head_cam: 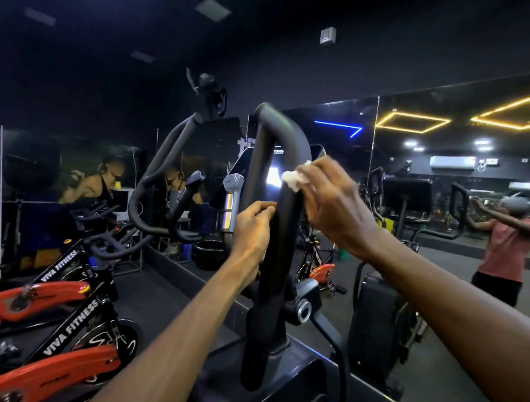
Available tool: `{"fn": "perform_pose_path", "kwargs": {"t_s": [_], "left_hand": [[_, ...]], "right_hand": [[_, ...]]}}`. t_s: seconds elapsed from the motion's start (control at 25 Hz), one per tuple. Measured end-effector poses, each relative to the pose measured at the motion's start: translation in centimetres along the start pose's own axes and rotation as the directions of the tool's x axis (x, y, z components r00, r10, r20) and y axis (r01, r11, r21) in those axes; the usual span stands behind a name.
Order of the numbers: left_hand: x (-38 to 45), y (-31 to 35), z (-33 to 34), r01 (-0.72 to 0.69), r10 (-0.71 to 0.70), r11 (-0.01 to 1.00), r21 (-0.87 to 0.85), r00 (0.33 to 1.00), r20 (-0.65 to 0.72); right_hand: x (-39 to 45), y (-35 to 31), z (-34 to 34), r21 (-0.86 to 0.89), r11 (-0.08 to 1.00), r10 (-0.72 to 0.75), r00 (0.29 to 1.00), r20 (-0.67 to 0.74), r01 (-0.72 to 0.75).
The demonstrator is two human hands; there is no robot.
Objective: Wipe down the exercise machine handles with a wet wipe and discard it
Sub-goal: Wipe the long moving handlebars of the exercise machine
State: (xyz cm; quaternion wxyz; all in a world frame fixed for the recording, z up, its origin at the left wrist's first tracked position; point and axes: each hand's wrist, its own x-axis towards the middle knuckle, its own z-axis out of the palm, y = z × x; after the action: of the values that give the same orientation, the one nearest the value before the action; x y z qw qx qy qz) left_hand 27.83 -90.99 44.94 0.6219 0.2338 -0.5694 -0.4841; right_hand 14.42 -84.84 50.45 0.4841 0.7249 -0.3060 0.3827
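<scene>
You are reaching both arms up and forward toward the looped black handle [285, 203] of the exercise machine at the centre of the frame. Your right hand [330, 205] is coming in from the lower right with the wrist bent, its fingers closed around a crumpled white wet wipe [295, 177] and pressing it against the handle's right-hand bar, just below the top bend. Your left hand [252, 224] is rising from the bottom centre, fingers curled and pinching the left edge of that same bar, lower down than the wipe. Orange-and-black spin bikes [52, 318] are standing at the lower left.
</scene>
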Motion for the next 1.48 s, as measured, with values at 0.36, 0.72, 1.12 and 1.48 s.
{"fn": "perform_pose_path", "kwargs": {"t_s": [0.36,0.72,1.12,1.48], "left_hand": [[1.9,0.1,-0.5,-0.109,0.100,0.976,0.186,0.993,0.058],[4.1,0.7,-1.3,-0.185,0.162,0.965,0.184,0.978,0.134],[4.8,1.9,-1.7,-0.367,0.364,0.907,0.207,0.930,0.054],[5.3,3.4,-1.1,-0.393,0.379,0.879,0.272,0.920,0.103]], "right_hand": [[3.4,0.6,-1.2,-0.103,0.969,-0.170,0.908,0.384,0.225],[5.9,-0.2,-1.3,-0.181,0.980,0.007,0.900,0.436,0.080],[7.6,0.4,-1.7,-0.265,0.943,-0.015,0.825,0.565,0.199],[10.6,1.5,-2.2,-0.177,0.978,0.185,0.854,0.486,-0.111]]}}
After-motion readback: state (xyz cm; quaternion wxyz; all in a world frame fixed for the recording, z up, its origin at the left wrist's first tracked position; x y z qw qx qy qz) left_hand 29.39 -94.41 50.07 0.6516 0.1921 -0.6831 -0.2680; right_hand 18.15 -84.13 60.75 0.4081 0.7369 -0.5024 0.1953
